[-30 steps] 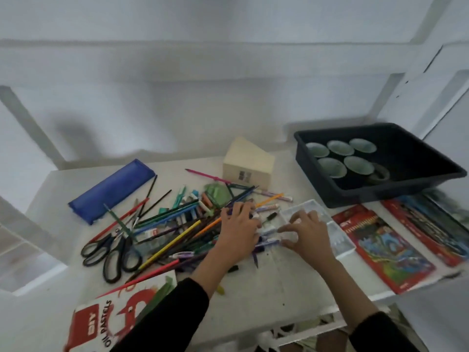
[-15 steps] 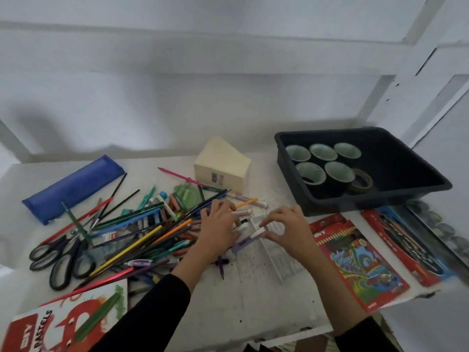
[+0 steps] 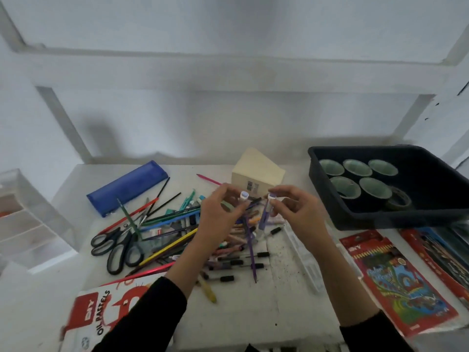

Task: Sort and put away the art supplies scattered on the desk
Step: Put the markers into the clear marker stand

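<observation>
A heap of pencils, pens and brushes [image 3: 175, 224] lies across the middle of the white desk [image 3: 266, 313]. Raised above the heap, my left hand [image 3: 218, 219] pinches a purple-capped pen [image 3: 243, 196] at its top end. Beside it, my right hand [image 3: 299, 214] pinches a second purple pen [image 3: 265, 214], which hangs almost upright. The two pens are a short gap apart. A clear plastic case [image 3: 304, 260] lies on the desk below my right hand.
Two pairs of scissors [image 3: 119, 245] and a blue pencil pouch [image 3: 127, 188] lie at the left. A cream box [image 3: 257, 174] stands behind. A black tray [image 3: 380, 219] with green cups sits right; colour pencil packs [image 3: 398, 280] lie below it. An oil pastels box [image 3: 101, 316] is front left.
Both hands have lifted off the desk, each now holding a purple pen in the air. The clear case that my right hand touched now lies free on the desk.
</observation>
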The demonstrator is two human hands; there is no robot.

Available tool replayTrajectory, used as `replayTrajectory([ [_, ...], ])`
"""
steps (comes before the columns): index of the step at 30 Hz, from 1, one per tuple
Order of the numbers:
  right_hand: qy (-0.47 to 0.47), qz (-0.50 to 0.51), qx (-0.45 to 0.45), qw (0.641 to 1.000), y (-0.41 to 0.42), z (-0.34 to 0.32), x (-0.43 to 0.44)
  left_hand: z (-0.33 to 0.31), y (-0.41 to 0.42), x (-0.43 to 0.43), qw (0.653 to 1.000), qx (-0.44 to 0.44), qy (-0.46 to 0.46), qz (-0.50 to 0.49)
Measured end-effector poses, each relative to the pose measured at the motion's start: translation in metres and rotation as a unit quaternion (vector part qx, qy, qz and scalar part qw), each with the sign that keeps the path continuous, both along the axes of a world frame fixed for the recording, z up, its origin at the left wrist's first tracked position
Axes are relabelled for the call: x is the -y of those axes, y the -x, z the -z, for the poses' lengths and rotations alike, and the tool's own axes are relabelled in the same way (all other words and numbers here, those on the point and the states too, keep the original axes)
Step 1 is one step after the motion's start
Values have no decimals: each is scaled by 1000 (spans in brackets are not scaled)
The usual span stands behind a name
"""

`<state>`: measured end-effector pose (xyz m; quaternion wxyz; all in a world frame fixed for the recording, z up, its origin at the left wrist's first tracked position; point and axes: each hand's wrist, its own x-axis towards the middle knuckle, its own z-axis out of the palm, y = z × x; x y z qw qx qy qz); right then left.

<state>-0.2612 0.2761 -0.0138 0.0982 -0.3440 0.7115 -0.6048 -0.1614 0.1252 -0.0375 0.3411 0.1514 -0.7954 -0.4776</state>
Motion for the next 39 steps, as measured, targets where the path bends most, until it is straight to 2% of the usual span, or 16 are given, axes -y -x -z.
replayTrajectory([
  [7,61,-107,5,992,-70,-19,84,-34,-104,69,996,-14,25,-88],
  [15,131,-230,-40,964,-183,-32,178,-63,-253,142,953,-45,160,-252],
  [19,125,-243,-98,957,-220,-36,208,-64,-291,158,947,-64,135,-284],
  [24,119,-226,-191,948,-239,-33,230,-52,-301,174,945,-59,164,-277],
  [27,102,-229,-224,942,-247,-29,246,-44,-300,187,935,-27,204,-289],
  [30,86,-235,-232,940,-253,-24,266,-36,-295,201,884,57,291,-362],
  [33,44,-263,-217,939,-255,-19,287,-32,-293,214,838,104,349,-406],
  [34,24,-272,-204,940,-256,-17,294,-31,-293,218,835,116,353,-406],
  [39,-8,-266,-198,943,-257,-7,319,-24,-283,229,860,124,331,-369],
])
